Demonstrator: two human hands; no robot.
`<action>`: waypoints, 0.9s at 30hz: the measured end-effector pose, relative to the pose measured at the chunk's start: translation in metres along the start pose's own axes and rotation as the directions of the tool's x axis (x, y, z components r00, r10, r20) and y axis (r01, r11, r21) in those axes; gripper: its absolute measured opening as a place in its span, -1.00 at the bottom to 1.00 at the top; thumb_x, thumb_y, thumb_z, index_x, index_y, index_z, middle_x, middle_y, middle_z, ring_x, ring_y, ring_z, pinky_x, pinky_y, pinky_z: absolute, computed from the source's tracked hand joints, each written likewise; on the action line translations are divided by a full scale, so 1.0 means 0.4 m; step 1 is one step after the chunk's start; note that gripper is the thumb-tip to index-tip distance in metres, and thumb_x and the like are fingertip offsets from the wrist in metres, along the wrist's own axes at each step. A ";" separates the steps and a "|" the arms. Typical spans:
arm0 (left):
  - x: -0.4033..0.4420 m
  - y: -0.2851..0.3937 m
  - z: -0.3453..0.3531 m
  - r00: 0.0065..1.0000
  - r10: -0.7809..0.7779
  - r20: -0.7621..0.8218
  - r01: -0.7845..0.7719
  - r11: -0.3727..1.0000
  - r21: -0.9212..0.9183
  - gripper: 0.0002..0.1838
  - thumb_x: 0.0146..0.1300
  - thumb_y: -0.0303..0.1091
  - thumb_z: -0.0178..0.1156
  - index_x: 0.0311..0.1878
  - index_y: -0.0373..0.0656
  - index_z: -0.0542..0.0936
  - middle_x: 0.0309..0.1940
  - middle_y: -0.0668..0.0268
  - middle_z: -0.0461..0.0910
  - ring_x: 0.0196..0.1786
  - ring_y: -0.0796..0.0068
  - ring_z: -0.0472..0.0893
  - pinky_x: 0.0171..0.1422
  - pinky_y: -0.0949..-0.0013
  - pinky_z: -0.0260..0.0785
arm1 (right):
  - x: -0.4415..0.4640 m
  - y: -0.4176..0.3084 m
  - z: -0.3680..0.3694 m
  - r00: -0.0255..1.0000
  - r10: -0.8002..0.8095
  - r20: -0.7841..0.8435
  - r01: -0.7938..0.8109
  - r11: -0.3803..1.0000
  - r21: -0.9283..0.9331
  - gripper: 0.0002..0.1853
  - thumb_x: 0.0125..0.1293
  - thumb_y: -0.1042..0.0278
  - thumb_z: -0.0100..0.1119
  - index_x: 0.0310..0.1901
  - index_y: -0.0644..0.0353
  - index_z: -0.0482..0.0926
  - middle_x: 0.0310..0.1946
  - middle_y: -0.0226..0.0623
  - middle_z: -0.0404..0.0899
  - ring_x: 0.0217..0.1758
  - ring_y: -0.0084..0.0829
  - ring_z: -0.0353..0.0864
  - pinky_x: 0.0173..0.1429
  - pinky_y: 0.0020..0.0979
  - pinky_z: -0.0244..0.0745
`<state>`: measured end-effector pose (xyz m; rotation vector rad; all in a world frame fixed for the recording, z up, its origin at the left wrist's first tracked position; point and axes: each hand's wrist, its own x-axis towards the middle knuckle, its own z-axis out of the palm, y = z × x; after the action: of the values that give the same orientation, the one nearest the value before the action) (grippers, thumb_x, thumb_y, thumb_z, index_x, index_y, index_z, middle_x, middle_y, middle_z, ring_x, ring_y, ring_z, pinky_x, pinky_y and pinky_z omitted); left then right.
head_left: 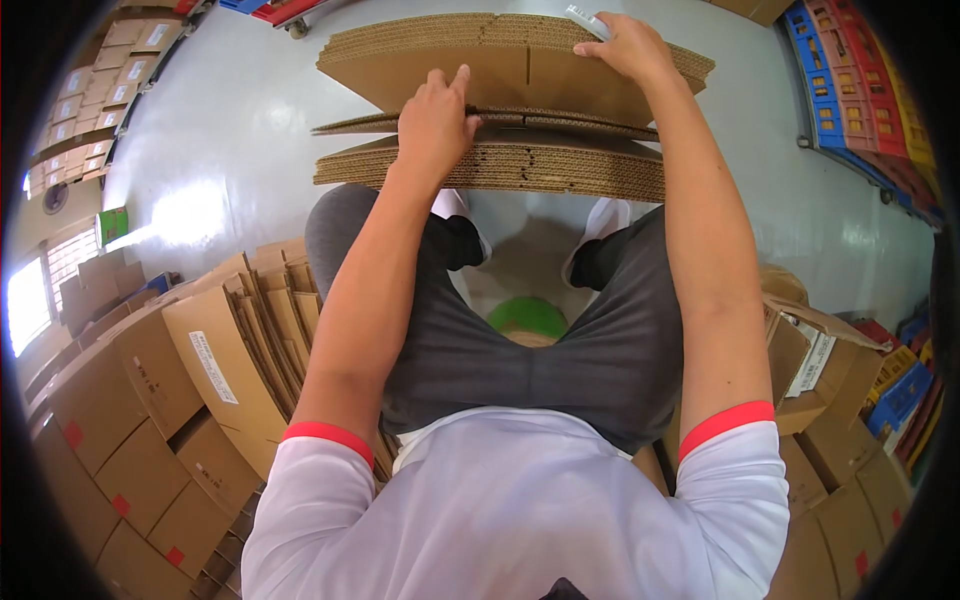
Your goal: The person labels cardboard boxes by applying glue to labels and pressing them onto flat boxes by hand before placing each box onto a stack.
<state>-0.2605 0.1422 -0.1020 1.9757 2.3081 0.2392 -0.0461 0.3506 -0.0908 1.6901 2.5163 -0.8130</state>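
Flattened cardboard boxes stand on edge in front of my knees: a thick far stack (440,75), a thin middle piece (560,122) and a near stack (500,168). Across the middle piece rests my left hand (437,118), its index finger stretched toward the far stack and its thumb apart at the cardboard edge. At the top right of the far stack, my right hand (630,48) is closed around a small whitish object (588,20) with faint print. The kind of that object is too unclear to name. My right thumb lies by the stack's top edge.
Closed cartons (150,480) and upright flattened boxes (225,350) are at my left. An open carton (825,350) stands at my right. Colored plastic crates (850,90) sit at the upper right, and carton shelves (105,80) at the upper left. Something green (530,316) shows between my legs.
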 end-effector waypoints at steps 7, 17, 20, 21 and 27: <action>0.084 -0.045 0.053 0.985 0.044 -0.165 -0.045 0.999 -0.001 -0.25 0.25 -0.30 0.47 0.53 0.02 0.49 0.07 0.14 0.60 0.10 0.05 0.64 0.18 0.05 0.52 | 0.012 0.018 0.014 0.991 -0.088 -0.096 0.084 0.995 -0.052 -0.28 0.22 -0.14 0.57 0.36 0.00 0.65 -0.06 -0.16 0.80 0.06 -0.15 0.78 0.20 -0.10 0.60; 0.064 -0.024 0.063 0.984 0.069 -0.163 -0.044 0.988 0.149 -0.35 0.25 -0.38 0.38 0.45 0.16 0.59 0.06 0.21 0.60 0.10 0.16 0.60 0.14 0.07 0.44 | 0.012 0.028 0.018 0.991 -0.099 -0.087 0.095 0.994 -0.052 -0.32 0.22 -0.17 0.56 0.29 0.04 0.69 -0.12 -0.16 0.79 0.00 -0.15 0.77 0.13 -0.09 0.61; 0.042 0.013 0.017 0.983 0.070 -0.168 -0.046 0.989 0.141 -0.44 0.17 -0.39 0.47 0.28 0.04 0.61 0.23 0.12 0.55 0.23 0.06 0.59 0.24 0.02 0.47 | 0.044 0.061 0.022 0.994 -0.106 -0.019 0.105 0.994 -0.030 -0.37 0.23 -0.17 0.55 0.22 0.05 0.72 -0.22 -0.19 0.77 -0.05 -0.17 0.77 0.08 -0.10 0.60; 0.039 0.020 0.008 0.981 0.074 -0.178 -0.050 0.989 0.137 -0.55 0.15 -0.42 0.48 0.13 -0.06 0.62 0.33 0.05 0.52 0.33 0.00 0.57 0.30 -0.01 0.48 | 0.043 0.057 0.015 0.995 -0.095 0.031 0.095 0.995 -0.005 -0.39 0.23 -0.17 0.55 0.19 0.05 0.74 -0.26 -0.22 0.76 -0.07 -0.18 0.76 0.06 -0.11 0.59; 0.031 -0.006 0.067 0.998 0.047 -0.043 -0.047 0.999 0.004 -0.59 0.11 -0.50 0.50 -0.09 -0.16 0.45 0.57 -0.08 0.30 0.66 -0.15 0.25 0.49 -0.06 0.48 | 0.013 0.036 0.009 0.998 -0.021 -0.053 0.022 1.000 0.007 -0.44 0.32 -0.25 0.44 0.14 0.03 0.76 -0.27 -0.28 0.76 -0.06 -0.20 0.76 0.10 -0.11 0.58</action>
<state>-0.2602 0.1556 -0.1285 2.0478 2.2910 0.2855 -0.0369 0.3577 -0.1011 1.7120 2.5728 -0.7904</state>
